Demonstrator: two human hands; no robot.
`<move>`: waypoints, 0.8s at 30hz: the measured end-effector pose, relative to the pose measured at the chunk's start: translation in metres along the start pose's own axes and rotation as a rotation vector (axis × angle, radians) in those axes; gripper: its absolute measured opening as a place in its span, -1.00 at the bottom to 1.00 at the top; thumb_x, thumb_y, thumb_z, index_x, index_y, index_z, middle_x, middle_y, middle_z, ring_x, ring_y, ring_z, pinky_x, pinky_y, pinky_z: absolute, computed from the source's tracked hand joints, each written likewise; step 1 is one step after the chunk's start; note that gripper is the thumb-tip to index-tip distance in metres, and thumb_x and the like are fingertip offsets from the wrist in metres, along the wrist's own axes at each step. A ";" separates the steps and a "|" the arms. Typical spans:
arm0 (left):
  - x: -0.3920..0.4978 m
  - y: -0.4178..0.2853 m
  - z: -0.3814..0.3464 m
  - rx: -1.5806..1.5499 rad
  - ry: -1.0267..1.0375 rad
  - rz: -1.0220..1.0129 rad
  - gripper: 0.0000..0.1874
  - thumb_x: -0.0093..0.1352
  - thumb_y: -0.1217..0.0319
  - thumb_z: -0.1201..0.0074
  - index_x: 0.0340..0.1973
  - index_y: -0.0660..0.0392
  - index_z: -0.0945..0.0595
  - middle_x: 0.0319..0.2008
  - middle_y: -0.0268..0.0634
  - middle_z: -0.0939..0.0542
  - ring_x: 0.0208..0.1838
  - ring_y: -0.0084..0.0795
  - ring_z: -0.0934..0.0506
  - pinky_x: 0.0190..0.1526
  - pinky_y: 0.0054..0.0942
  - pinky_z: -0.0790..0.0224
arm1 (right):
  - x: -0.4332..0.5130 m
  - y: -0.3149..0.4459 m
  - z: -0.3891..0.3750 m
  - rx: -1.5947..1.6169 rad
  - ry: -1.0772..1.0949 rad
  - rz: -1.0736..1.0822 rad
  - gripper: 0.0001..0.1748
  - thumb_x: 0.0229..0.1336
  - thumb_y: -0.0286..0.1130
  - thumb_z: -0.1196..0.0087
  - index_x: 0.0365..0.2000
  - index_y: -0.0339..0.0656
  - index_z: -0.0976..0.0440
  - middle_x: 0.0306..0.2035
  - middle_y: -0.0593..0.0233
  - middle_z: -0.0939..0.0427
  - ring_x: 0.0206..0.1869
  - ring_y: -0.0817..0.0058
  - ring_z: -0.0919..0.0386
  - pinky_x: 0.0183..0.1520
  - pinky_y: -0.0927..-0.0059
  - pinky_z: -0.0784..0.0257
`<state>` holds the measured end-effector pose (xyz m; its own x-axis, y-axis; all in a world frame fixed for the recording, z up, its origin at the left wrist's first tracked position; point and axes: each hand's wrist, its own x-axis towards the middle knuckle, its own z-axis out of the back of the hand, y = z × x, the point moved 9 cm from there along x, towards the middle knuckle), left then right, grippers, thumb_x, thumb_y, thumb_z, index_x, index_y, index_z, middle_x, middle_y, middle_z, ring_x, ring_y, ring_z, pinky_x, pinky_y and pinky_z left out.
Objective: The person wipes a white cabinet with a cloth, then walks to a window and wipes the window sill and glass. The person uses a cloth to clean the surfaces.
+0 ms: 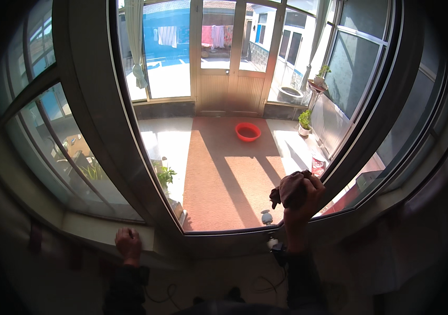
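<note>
My right hand [306,199] is raised in front of the framed opening and grips a bunched dark brown cloth [294,190]. It is near the right side of the dark frame [359,153]; whether the cloth touches glass, I cannot tell. Below that wrist are a pale round knob-like fitting [266,217] and a second pale fitting [272,241] at the frame's lower edge. My left hand [128,243] rests with curled fingers on the pale window sill [90,230] at the lower left. I see nothing in it, though its underside is hidden.
Beyond the frame, a red plastic basin [248,132] stands on a reddish-brown carpet [224,177]. Double doors [230,92] are at the far side. Potted plants [304,123] line the right, and another leafy plant [165,176] is at left. A dark cable [171,293] lies below me.
</note>
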<state>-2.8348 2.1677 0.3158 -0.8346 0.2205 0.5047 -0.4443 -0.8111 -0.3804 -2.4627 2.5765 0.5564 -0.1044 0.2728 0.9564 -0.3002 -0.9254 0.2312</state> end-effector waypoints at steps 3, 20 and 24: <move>0.001 -0.003 -0.001 0.067 -0.029 0.042 -0.79 0.36 0.31 -0.10 -0.47 0.12 -0.51 -0.35 -0.11 -0.56 -0.16 0.04 -0.53 -0.06 0.04 -0.36 | 0.047 0.006 0.003 0.023 -0.067 0.024 -0.40 -0.02 -0.54 -0.35 0.09 -0.23 -0.44 0.07 0.00 -0.41 0.12 0.05 -0.48 0.10 0.11 -0.47; 0.000 -0.003 -0.001 0.183 -0.053 0.130 -0.81 0.38 0.33 -0.03 -0.47 0.13 -0.49 -0.35 -0.06 -0.55 -0.15 0.09 -0.53 -0.08 0.10 -0.36 | -0.042 0.057 -0.052 0.237 0.293 0.344 -0.66 0.02 -0.47 -0.36 -0.14 0.02 -0.63 -0.10 0.23 -0.53 -0.08 0.28 -0.55 -0.06 0.24 -0.54; 0.001 -0.004 -0.001 0.193 -0.064 0.115 -0.80 0.39 0.34 -0.02 -0.47 0.13 -0.48 -0.34 -0.05 -0.54 -0.16 0.11 -0.53 -0.10 0.12 -0.36 | 0.040 0.027 -0.015 0.140 0.012 0.225 -0.47 0.06 -0.43 -0.46 0.03 -0.12 -0.48 0.08 0.09 -0.35 0.02 0.21 -0.50 0.00 0.19 -0.51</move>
<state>-2.8340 2.1717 0.3167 -0.8512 0.0913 0.5168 -0.2720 -0.9189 -0.2857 -2.4894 2.5661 0.5985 -0.1654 0.0588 0.9845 -0.1337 -0.9903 0.0367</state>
